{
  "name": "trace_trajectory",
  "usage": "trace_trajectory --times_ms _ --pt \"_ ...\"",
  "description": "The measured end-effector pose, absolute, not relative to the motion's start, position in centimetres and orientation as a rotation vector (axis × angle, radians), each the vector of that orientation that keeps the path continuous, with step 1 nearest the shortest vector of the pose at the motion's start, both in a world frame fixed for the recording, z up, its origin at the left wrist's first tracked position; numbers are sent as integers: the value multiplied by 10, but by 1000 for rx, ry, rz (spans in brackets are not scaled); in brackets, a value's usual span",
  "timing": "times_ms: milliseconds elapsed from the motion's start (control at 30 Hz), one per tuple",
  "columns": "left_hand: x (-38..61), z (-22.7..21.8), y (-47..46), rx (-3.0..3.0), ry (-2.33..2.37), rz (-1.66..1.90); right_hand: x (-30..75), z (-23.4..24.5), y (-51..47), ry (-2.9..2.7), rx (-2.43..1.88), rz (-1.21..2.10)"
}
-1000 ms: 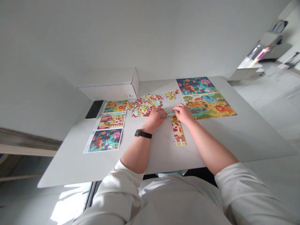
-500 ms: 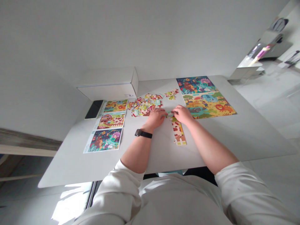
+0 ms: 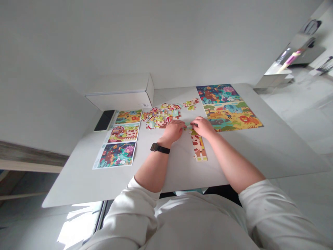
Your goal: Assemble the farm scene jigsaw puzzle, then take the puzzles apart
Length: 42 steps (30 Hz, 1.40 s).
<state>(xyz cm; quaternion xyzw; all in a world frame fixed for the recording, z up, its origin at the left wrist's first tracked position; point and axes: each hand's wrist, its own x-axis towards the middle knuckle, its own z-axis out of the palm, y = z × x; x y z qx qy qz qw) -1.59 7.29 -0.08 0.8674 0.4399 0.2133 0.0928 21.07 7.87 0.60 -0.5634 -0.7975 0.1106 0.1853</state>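
Here, a small jigsaw piece (image 3: 188, 127) sits pinched between the left hand (image 3: 173, 132) and right hand (image 3: 203, 126) (fingers curled narrowly).

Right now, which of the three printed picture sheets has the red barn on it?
The middle sheet, between the top sheet and the bottom sheet, is the only one showing a red barn.
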Motion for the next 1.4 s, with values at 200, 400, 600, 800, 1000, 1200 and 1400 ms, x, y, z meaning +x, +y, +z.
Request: trace_trajectory --times_ms 200,400,600,800,1000,1200,1400 --pt "-13 3 69 2591 1342 562 212 4 79 -2271 -1571 283" --pt "-6 9 58 2604 1439 500 211 4 78 -2274 -1558 281" --pt "-1 15 51 2583 1475 466 210 3 78 -2271 -1562 267" --pt "-2 10 56 2567 1442 496 208 5 74 -2319 -1483 193" --pt "-3 8 58 2490 1507 570 200 10 68 -2415 -1529 214" --pt "-23 20 66 2228 1740 898 203 7 71 -2393 -1558 216" --pt "-51 31 74 2057 1924 1137 217 0 81 -2334 -1535 233"
